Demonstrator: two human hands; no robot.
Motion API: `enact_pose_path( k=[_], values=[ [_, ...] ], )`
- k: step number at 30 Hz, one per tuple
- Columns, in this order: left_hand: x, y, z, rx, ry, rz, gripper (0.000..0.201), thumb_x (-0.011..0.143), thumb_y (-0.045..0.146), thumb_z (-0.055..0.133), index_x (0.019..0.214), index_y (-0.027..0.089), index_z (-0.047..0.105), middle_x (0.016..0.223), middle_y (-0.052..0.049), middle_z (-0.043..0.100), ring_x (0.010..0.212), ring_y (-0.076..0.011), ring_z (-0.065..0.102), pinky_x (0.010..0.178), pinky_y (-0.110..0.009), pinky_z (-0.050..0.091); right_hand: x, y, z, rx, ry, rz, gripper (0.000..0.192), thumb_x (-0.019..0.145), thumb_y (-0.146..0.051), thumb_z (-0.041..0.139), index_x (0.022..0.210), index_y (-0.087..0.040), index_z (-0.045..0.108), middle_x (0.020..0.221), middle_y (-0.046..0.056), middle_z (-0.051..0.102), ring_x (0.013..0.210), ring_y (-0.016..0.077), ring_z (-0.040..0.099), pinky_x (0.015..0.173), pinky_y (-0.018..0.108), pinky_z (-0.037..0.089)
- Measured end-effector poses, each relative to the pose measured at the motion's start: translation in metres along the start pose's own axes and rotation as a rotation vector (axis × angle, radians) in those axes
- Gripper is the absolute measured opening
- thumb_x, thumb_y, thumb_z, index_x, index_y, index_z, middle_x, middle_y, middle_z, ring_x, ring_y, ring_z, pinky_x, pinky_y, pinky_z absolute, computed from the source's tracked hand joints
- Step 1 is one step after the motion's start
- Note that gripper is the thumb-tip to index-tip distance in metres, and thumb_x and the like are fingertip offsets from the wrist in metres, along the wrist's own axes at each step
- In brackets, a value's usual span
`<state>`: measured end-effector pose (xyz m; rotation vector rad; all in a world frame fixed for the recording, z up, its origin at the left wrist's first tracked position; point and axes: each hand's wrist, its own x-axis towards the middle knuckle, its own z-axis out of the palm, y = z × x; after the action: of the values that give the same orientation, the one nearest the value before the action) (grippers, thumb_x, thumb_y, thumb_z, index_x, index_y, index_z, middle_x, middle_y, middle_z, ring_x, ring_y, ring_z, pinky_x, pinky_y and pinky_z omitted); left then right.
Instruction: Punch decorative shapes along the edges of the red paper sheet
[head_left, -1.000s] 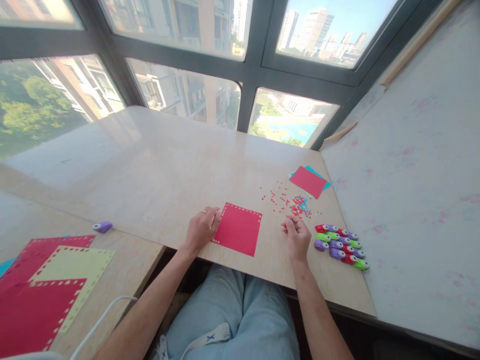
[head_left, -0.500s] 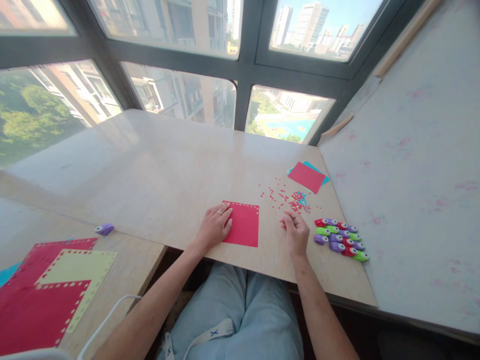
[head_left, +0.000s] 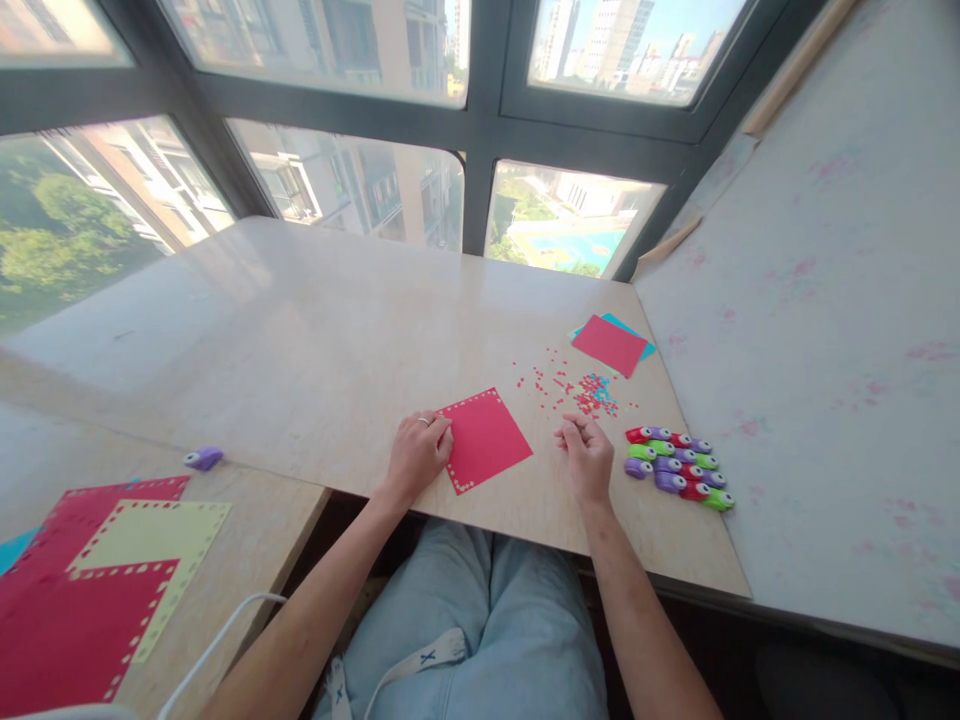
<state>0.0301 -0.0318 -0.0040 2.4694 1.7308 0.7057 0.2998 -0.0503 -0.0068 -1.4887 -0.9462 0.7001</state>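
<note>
A red sheet of paper (head_left: 489, 440) lies turned at an angle on the table, small punched holes running along its upper-left and left edges. The fingers of my left hand (head_left: 421, 455) close on its left edge and hide part of that border. To the right of the sheet, my right hand (head_left: 586, 457) is closed with its fingers curled in. What it holds, if anything, is hidden. Just beyond it lies a scatter of small red and blue paper bits (head_left: 598, 392).
Several red, green and purple craft punches (head_left: 681, 467) stand in rows at the right. Behind the bits lie red and blue sheets (head_left: 610, 345). A purple punch (head_left: 203, 458) sits at the left, near hole-edged red sheets (head_left: 75, 630) and a pale yellow sheet (head_left: 150, 535).
The red sheet has turned counterclockwise, so its hole-punched top edge now faces upper left. My left hand has shifted from lying on it to its left edge. My right hand stays closed.
</note>
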Motion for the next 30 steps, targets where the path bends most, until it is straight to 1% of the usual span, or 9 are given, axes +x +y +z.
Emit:
enact_pose_path(
  k=[3, 6, 8, 11, 14, 17, 20, 26, 30],
  values=[
    [-0.002, 0.001, -0.002, 0.045, -0.017, -0.023, 0.023, 0.091, 0.020, 0.049, 0.091, 0.016, 0.071, 0.081, -0.009, 0.064, 0.077, -0.0218, 0.059, 0.077, -0.034, 0.045, 0.000, 0.000, 0.000, 0.009, -0.006, 0.008, 0.031, 0.082, -0.042, 0.062, 0.097, -0.015, 0.068, 0.071, 0.001, 0.067, 0.059, 0.0148, 0.060, 0.059, 0.027, 0.049],
    [-0.003, 0.004, -0.005, 0.105, -0.024, -0.011, 0.022, 0.090, 0.017, 0.048, 0.090, 0.016, 0.070, 0.082, -0.010, 0.063, 0.082, -0.0238, 0.059, 0.078, -0.036, 0.045, -0.001, 0.000, 0.000, 0.009, -0.007, 0.006, 0.031, 0.082, -0.041, 0.062, 0.097, -0.015, 0.068, 0.071, 0.001, 0.067, 0.059, 0.0148, 0.060, 0.059, 0.027, 0.049],
    [-0.002, 0.006, -0.007, 0.121, -0.012, -0.010, 0.023, 0.090, 0.017, 0.047, 0.096, 0.016, 0.070, 0.092, -0.011, 0.065, 0.092, -0.0263, 0.058, 0.082, -0.039, 0.044, -0.001, 0.000, 0.000, 0.000, -0.008, 0.002, 0.031, 0.082, -0.041, 0.062, 0.097, -0.015, 0.068, 0.071, 0.001, 0.067, 0.060, 0.0149, 0.060, 0.059, 0.027, 0.049],
    [0.000, 0.005, -0.006, 0.070, -0.020, 0.010, 0.032, 0.093, 0.024, 0.045, 0.116, 0.016, 0.065, 0.119, -0.014, 0.063, 0.111, -0.0282, 0.055, 0.092, -0.043, 0.043, -0.001, 0.000, 0.000, -0.017, -0.015, -0.004, 0.030, 0.082, -0.041, 0.062, 0.097, -0.015, 0.068, 0.071, 0.002, 0.067, 0.060, 0.0150, 0.060, 0.059, 0.027, 0.049],
    [0.001, 0.003, -0.003, 0.014, -0.123, 0.133, 0.045, 0.096, 0.035, 0.043, 0.135, 0.016, 0.054, 0.141, -0.013, 0.052, 0.132, -0.0279, 0.044, 0.106, -0.045, 0.036, -0.001, 0.001, 0.000, -0.022, -0.019, -0.006, 0.030, 0.083, -0.041, 0.061, 0.097, -0.015, 0.068, 0.072, 0.002, 0.067, 0.060, 0.0151, 0.060, 0.059, 0.027, 0.049],
    [0.000, 0.004, 0.001, 0.020, -0.200, 0.173, 0.049, 0.097, 0.040, 0.040, 0.139, 0.018, 0.051, 0.149, -0.012, 0.044, 0.141, -0.0271, 0.035, 0.115, -0.047, 0.026, -0.001, 0.001, 0.000, -0.011, -0.021, 0.000, 0.030, 0.083, -0.041, 0.061, 0.098, -0.016, 0.068, 0.072, 0.001, 0.067, 0.060, 0.0152, 0.060, 0.060, 0.028, 0.049],
    [-0.002, 0.013, 0.003, 0.063, -0.192, 0.080, 0.053, 0.096, 0.039, 0.040, 0.141, 0.014, 0.049, 0.151, -0.014, 0.041, 0.143, -0.0282, 0.032, 0.118, -0.047, 0.022, -0.001, 0.001, 0.000, -0.004, -0.026, -0.002, 0.031, 0.083, -0.042, 0.061, 0.098, -0.016, 0.068, 0.072, 0.002, 0.067, 0.061, 0.0155, 0.060, 0.061, 0.028, 0.050],
    [-0.012, 0.041, 0.010, 0.147, -0.107, -0.178, 0.059, 0.095, 0.036, 0.039, 0.140, -0.002, 0.046, 0.147, -0.025, 0.041, 0.142, -0.0340, 0.032, 0.117, -0.052, 0.021, -0.002, -0.002, 0.000, -0.020, -0.017, 0.014, 0.031, 0.082, -0.042, 0.061, 0.097, -0.015, 0.068, 0.072, 0.002, 0.067, 0.061, 0.0157, 0.061, 0.061, 0.028, 0.050],
    [-0.017, 0.050, 0.015, 0.132, -0.026, -0.276, 0.064, 0.093, 0.041, 0.043, 0.138, -0.004, 0.046, 0.144, -0.029, 0.042, 0.139, -0.0372, 0.035, 0.115, -0.055, 0.024, -0.002, -0.003, 0.001, -0.021, -0.014, 0.013, 0.030, 0.082, -0.041, 0.062, 0.097, -0.015, 0.068, 0.072, 0.002, 0.068, 0.061, 0.0159, 0.061, 0.062, 0.029, 0.051]
  ],
)
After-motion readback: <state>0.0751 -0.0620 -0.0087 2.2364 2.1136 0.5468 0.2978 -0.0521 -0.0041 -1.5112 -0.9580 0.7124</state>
